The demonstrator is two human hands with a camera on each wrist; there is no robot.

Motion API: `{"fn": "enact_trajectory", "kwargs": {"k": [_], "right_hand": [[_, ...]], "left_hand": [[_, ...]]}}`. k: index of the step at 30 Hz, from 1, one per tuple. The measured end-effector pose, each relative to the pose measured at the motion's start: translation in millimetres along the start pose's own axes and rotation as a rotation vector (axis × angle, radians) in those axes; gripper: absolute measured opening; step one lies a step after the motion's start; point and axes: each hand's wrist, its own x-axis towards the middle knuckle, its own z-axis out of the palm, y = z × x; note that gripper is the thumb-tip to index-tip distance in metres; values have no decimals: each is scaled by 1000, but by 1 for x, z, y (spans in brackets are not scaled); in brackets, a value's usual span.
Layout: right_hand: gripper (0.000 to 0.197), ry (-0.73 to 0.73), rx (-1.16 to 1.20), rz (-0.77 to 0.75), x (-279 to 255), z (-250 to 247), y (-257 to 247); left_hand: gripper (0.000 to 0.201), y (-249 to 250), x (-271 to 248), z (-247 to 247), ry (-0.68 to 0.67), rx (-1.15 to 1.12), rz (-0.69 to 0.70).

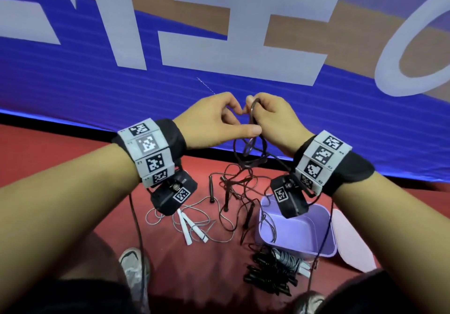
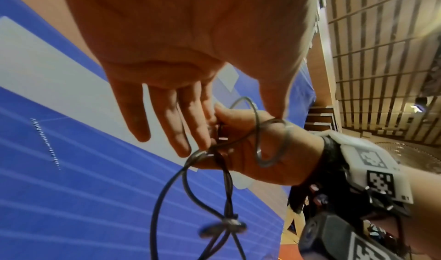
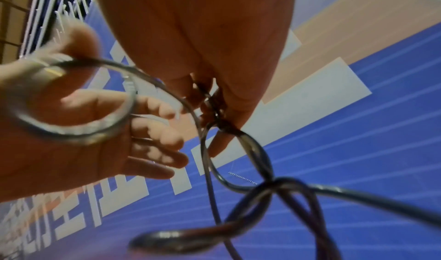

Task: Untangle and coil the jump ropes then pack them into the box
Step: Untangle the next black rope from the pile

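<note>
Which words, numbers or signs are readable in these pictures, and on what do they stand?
No text reads whole.
Large white characters on the blue banner: cropped, unreadable.
Square code markers on the wrist bands: patterns only; the small print beside them is too tiny.

This looks like an indoor sports hall or gymnasium. A long blue banner [image 1: 97, 75] with large pale block letters and tan patches stretches across the back, hung above a red rubbery floor [image 1: 199, 260] of the kind laid in sports venues. The left wrist view shows a tall wall of tan slatted panels [image 2: 381, 37] and what seem to be stepped rows of seating [image 2: 322, 120] beside the banner; the right wrist view catches pale railings [image 3: 47, 9] high up on the side. Jump ropes [image 1: 233, 192] lie spread out on the floor beside a lilac box [image 1: 297, 235].
</note>
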Motion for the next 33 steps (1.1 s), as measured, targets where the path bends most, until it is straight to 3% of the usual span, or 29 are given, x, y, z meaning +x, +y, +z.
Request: {"fn": "enact_trajectory", "kwargs": {"k": [4, 9, 14, 18, 23, 27, 30, 33], "right_hand": [[9, -52, -161, -45, 0, -4, 6], [18, -83, -107, -31, -1, -13, 23], [11, -164, -157, -63, -8, -5, 21], [16, -327, -236, -14, -22, 11, 39], [33, -261, -254, 34, -19, 16, 63], [20, -335, -257, 118, -21, 9, 87], [18, -355, -118, 188, -23, 9, 89], [29, -285, -78, 221, -23, 8, 76]], "left_hand": [[9, 4, 4, 1, 43, 8, -6], [22, 8, 9, -14, 135, -334, -53], [10, 20, 5, -22, 154, -630, 36], [22, 23, 6, -40, 287, -868, 107], [19, 8, 4, -60, 438, -892, 125], [26, -1, 5, -84, 646, -1028, 81], [19, -20, 11, -93, 728, -743, -86], [15, -42, 13, -93, 611, -108, -311]]}}
